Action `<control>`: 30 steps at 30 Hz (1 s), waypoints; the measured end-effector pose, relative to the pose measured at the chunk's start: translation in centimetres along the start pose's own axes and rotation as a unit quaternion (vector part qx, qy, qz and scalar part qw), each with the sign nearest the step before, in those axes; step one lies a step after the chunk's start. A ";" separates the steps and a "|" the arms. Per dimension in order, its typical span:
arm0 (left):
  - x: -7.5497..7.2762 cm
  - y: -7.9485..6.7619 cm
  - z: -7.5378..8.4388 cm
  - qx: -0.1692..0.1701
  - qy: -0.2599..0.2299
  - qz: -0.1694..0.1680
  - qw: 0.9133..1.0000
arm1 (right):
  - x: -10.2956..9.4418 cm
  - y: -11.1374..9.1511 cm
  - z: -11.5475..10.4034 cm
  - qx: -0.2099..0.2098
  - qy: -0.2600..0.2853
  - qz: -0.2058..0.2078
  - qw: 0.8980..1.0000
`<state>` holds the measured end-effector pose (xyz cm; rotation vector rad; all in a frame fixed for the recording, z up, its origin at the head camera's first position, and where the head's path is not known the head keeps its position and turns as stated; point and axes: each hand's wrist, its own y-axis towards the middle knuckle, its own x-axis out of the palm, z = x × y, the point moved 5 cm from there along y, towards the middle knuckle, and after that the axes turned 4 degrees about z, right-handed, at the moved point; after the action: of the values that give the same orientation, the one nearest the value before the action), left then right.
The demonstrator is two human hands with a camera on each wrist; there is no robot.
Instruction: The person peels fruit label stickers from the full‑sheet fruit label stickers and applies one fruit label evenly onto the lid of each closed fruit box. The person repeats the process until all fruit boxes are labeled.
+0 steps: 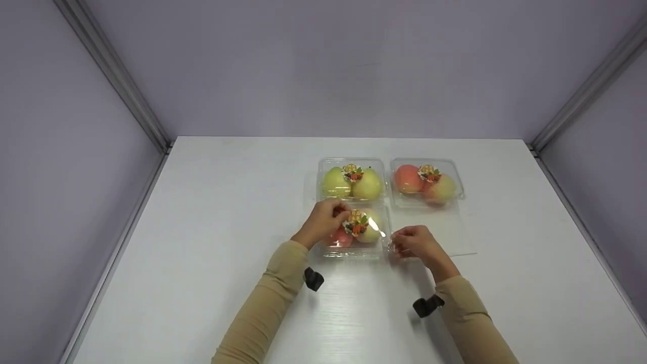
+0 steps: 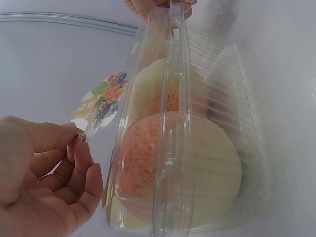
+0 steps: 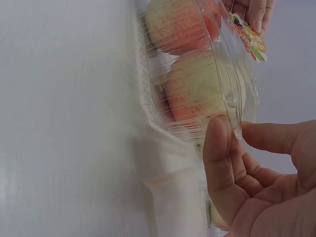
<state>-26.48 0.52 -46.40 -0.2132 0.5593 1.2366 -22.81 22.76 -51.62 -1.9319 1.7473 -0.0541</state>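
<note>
A clear plastic clamshell box stands at the front with peach-like fruits inside, one reddish and one pale. My left hand pinches the edge of a round fruit-print sticker between thumb and fingertips, over the lid. Whether part of the sticker touches the lid, I cannot tell. At the box's right front corner, my right hand pinches the plastic rim between thumb and fingers. In the left wrist view, the right hand's fingers show at the box's far end.
Directly behind stands a clear box of yellow-green fruits with a similar sticker. Another stickered box, with reddish fruits, is at the back right. A thin pale sheet lies on the white table near my right hand. Walls enclose the table's back and sides.
</note>
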 end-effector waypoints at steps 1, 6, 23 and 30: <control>0.0 0.0 0.0 0.002 0.003 0.002 1.000 | 0.0 0.0 0.0 0.000 -0.001 0.000 1.000; 0.0 0.1 -0.1 0.000 0.010 0.010 1.000 | 0.0 0.0 0.1 0.002 0.000 0.000 1.000; 0.2 0.1 -0.2 0.036 0.049 0.040 0.997 | 0.0 0.0 0.1 -0.006 0.011 0.005 1.000; 0.2 0.1 -0.3 0.033 0.059 0.043 0.997 | 0.0 0.1 0.1 -0.007 0.010 0.006 1.000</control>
<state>-26.59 0.61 -46.74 -0.2102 0.7168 1.2934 -22.85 22.77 -51.79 -1.9368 1.7753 -0.0575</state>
